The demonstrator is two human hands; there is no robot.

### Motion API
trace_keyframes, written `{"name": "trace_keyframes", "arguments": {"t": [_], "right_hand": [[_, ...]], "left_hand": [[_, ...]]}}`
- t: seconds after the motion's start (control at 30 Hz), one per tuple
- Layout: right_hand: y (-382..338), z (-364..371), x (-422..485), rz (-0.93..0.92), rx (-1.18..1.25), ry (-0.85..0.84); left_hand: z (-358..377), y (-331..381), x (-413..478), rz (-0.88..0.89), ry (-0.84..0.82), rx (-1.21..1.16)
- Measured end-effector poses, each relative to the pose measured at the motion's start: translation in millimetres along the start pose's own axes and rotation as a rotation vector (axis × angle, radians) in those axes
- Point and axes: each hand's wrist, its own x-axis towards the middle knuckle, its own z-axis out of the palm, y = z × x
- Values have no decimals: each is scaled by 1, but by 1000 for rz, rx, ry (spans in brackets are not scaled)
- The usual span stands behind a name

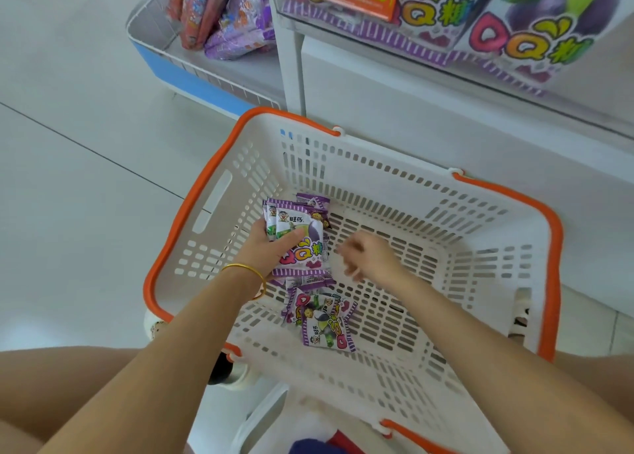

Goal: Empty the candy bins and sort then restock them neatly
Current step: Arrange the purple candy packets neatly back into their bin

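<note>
The left hand is clamping its fingers on a stack of candy packets, left of centre in the basket — sorting, I judge. The right hand is hovering at the stack's three o'clock, too blurred to tell its fingers. The next move is likely reaching for the loose packets at six o'clock — squaring them onto the stack.

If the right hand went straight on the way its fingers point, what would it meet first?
Probably the stack of purple QQ candy packets the left hand holds in the basket; the right hand is blurred, so depth is unclear.
</note>
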Motion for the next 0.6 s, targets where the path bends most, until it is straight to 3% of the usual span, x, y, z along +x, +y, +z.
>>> {"name": "trace_keyframes", "arguments": {"t": [0.1,0.17,0.6], "right_hand": [[45,35,-3,21,-415,-372],[67,53,-7,50,-467,-453],[87,73,-24,473,185,-318]], "left_hand": [[-3,-5,2,-20,8,-39],[-3,-6,2,-21,11,-26],[4,5,-13,65,-15,-19]]}}
